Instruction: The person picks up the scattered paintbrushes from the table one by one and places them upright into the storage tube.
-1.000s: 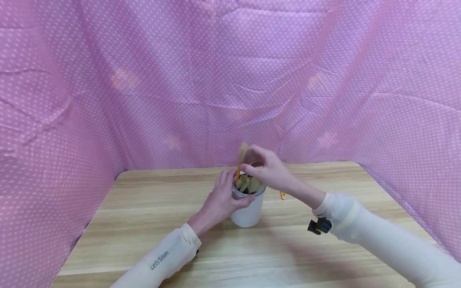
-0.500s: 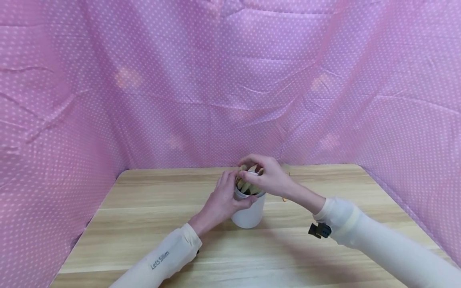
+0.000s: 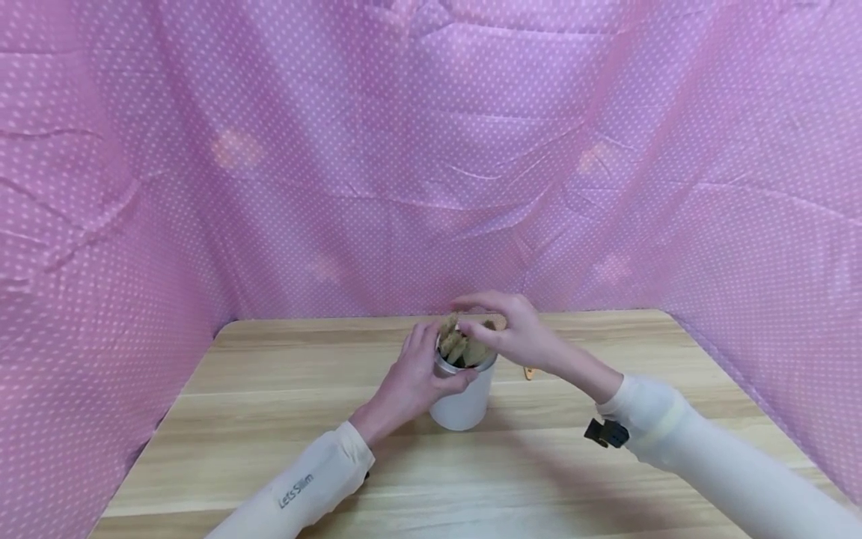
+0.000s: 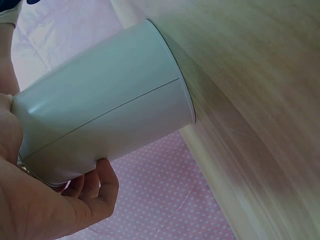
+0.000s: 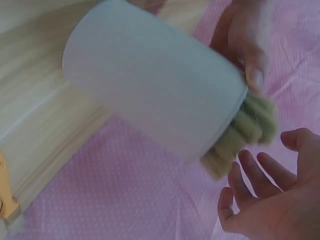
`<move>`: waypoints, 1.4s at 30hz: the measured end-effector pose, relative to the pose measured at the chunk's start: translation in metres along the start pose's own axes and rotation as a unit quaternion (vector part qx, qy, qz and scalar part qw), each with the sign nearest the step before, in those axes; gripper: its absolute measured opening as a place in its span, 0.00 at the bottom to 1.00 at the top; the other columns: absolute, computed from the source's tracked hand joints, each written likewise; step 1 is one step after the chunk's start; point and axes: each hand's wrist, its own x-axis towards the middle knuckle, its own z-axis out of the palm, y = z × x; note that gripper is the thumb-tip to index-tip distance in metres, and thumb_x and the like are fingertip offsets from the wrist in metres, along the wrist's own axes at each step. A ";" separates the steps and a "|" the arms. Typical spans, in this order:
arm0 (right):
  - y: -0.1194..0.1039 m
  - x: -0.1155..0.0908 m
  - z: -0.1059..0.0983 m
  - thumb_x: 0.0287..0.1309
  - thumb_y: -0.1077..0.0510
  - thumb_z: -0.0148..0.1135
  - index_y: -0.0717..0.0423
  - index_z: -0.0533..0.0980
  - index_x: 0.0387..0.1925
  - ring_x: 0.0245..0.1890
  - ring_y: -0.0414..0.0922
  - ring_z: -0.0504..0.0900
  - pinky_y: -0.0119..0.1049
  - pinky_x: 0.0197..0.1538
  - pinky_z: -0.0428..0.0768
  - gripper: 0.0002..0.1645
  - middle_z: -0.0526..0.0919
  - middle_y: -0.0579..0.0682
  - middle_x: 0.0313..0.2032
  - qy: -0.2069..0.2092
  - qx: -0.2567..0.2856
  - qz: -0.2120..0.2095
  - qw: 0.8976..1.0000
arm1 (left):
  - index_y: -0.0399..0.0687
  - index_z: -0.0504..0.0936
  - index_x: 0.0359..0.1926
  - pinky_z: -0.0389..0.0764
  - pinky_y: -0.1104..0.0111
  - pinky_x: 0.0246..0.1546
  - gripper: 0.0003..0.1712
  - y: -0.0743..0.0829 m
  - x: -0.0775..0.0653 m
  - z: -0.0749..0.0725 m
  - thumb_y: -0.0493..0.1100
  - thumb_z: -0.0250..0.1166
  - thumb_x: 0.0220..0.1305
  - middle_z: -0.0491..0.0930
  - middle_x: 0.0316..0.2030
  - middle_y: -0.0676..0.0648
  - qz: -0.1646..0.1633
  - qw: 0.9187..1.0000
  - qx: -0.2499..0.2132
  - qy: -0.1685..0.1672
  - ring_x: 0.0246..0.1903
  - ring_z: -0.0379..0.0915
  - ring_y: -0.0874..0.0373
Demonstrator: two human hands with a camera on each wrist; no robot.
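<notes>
A white cylindrical container (image 3: 461, 404) stands upright on the table. My left hand (image 3: 420, 365) grips it near the rim, thumb in front and fingers round the far side; the left wrist view shows these fingers (image 4: 106, 192) curled against the wall. Several brushes (image 3: 458, 346) stand in the container with pale, tan bristles up, clustered at its mouth; their handles are hidden inside. Just right of and above the bristles is my right hand (image 3: 515, 329). In the right wrist view, its fingers are spread and relaxed beside the bristle tips (image 5: 235, 140), holding nothing.
Beyond the right forearm, an orange-handled brush (image 3: 529, 372) lies on the wooden table (image 3: 303, 404), mostly hidden by that arm; its orange handle (image 5: 5, 190) shows at the right wrist view's left edge. A pink dotted curtain (image 3: 404, 165) hangs round the table's back and sides.
My right hand lowered an orange-handled brush, bristles up, into the container, let go of it and drew slightly back to the right. My left hand kept its grip on the rim.
</notes>
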 end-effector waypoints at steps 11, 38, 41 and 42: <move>0.068 -0.016 -0.024 0.68 0.58 0.63 0.60 0.82 0.50 0.40 0.49 0.83 0.48 0.44 0.83 0.13 0.86 0.54 0.41 0.103 -0.106 0.119 0.982 | 0.52 0.56 0.79 0.72 0.50 0.59 0.60 0.001 0.000 0.000 0.73 0.70 0.54 0.64 0.64 0.48 -0.015 1.000 0.011 0.003 0.64 0.59 0.52; 0.187 -0.034 0.004 0.59 0.54 0.68 0.66 0.82 0.40 0.19 0.45 0.72 0.39 0.24 0.73 0.17 0.74 0.50 0.19 -0.010 -0.201 0.363 0.910 | 0.44 0.57 0.78 0.70 0.49 0.62 0.63 0.000 -0.003 0.002 0.74 0.70 0.53 0.64 0.65 0.46 -0.006 1.000 0.017 0.016 0.66 0.58 0.50; 0.185 -0.036 0.004 0.55 0.58 0.69 0.63 0.82 0.47 0.17 0.44 0.72 0.36 0.21 0.72 0.19 0.75 0.51 0.17 0.022 -0.149 0.366 0.918 | 0.43 0.56 0.78 0.70 0.49 0.62 0.63 0.000 -0.004 0.002 0.74 0.69 0.54 0.64 0.65 0.46 -0.003 1.000 0.016 0.015 0.66 0.59 0.50; 0.183 -0.037 0.004 0.54 0.59 0.69 0.62 0.82 0.48 0.16 0.44 0.72 0.35 0.20 0.72 0.19 0.76 0.52 0.17 0.030 -0.134 0.364 0.921 | 0.43 0.56 0.78 0.70 0.50 0.61 0.63 -0.001 -0.006 0.002 0.75 0.69 0.54 0.63 0.65 0.46 -0.006 1.000 0.015 0.014 0.66 0.59 0.50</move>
